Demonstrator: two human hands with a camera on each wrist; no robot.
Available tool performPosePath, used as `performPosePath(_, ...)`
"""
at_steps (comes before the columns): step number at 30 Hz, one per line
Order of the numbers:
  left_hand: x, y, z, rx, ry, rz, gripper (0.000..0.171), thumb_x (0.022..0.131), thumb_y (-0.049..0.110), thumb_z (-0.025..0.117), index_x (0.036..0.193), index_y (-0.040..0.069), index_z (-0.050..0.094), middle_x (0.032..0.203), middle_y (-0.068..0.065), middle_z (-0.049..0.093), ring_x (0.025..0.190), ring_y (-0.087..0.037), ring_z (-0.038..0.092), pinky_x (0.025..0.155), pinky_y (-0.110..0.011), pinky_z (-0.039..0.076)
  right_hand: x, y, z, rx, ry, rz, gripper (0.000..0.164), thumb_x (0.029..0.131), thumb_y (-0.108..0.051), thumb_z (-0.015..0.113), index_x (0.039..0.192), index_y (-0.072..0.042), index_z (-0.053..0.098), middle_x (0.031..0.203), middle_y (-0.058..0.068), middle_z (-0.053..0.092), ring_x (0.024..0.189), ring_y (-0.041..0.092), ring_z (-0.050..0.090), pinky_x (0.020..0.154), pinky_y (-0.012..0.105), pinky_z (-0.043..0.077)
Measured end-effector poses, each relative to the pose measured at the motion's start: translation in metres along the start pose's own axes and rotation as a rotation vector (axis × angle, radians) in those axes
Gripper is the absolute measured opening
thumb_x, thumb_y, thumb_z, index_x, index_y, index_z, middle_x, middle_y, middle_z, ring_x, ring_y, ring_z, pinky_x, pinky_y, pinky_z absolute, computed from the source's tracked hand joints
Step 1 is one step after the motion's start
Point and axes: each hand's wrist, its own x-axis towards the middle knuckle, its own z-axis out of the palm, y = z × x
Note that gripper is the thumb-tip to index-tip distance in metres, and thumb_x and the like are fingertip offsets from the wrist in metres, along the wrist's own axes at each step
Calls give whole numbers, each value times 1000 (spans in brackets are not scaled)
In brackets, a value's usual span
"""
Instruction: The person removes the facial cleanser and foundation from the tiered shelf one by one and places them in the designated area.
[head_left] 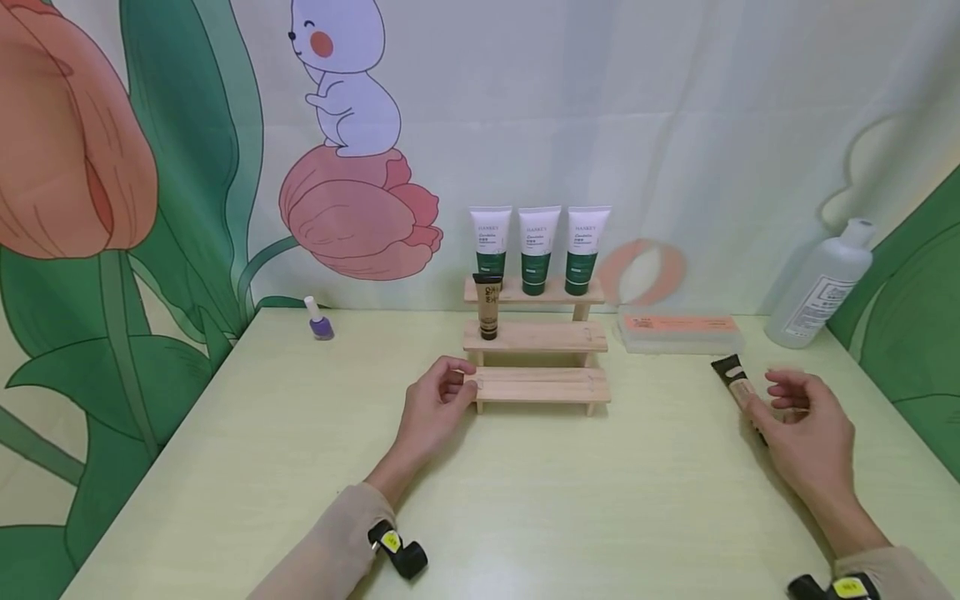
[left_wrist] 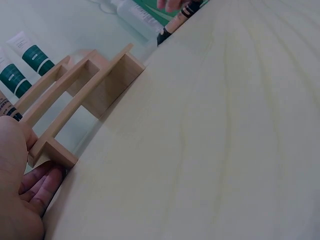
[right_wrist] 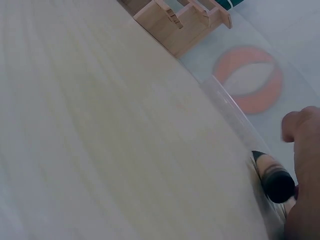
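A three-step wooden display stand (head_left: 542, 393) stands mid-table. At the left end of its lowest step is my left hand (head_left: 438, 404), gripping the step with thumb and curled fingers; in the left wrist view some fingers (left_wrist: 45, 187) lie by the leg. A beige tube with black ends (head_left: 738, 385) lies slanted on the table at the right. My right hand (head_left: 813, 429) is over it, thumb by the tube and the other fingers raised apart from it. The tube's round black cap (right_wrist: 278, 187) faces the right wrist camera.
Three white-and-green tubes (head_left: 536, 250) stand on the top step. A tan tube (head_left: 488, 308) stands on the middle step. Behind the right hand are a clear flat box (head_left: 678, 335) and a white bottle (head_left: 817, 287). A purple nail polish bottle (head_left: 320, 323) stands back left.
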Motion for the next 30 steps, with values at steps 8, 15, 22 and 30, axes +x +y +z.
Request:
performPosePath(8,0,-1,1,3,4,-10,18,104,11,73,122,13,73,105,-7,75,94,-19,70,84,-22,58,-2,-2,-1,126,154,-62,46,96,-14,86,138,-6,70,111,-17,62,96,3,59,77,8,43)
performPosePath(15,1,-2,1,0,4,-1,18,104,9,73,122,11,74,105,-9,76,95,-20,70,83,-21,57,-1,-7,-2,228,169,-93,53,96,-3,81,146,-4,64,122,-15,64,101,3,63,83,10,49)
performPosePath(22,2,-2,0,9,8,4,18,104,10,73,122,11,73,105,-8,76,94,-18,71,83,-22,58,2,-21,3,423,111,-94,59,92,9,81,147,-3,63,129,-4,68,111,12,71,87,12,56)
performPosePath(30,2,-3,2,15,-1,-10,17,105,12,72,122,13,73,105,-7,76,94,-19,71,83,-23,59,0,-38,5,609,38,-59,62,90,16,79,147,1,61,135,4,67,118,15,72,88,12,58)
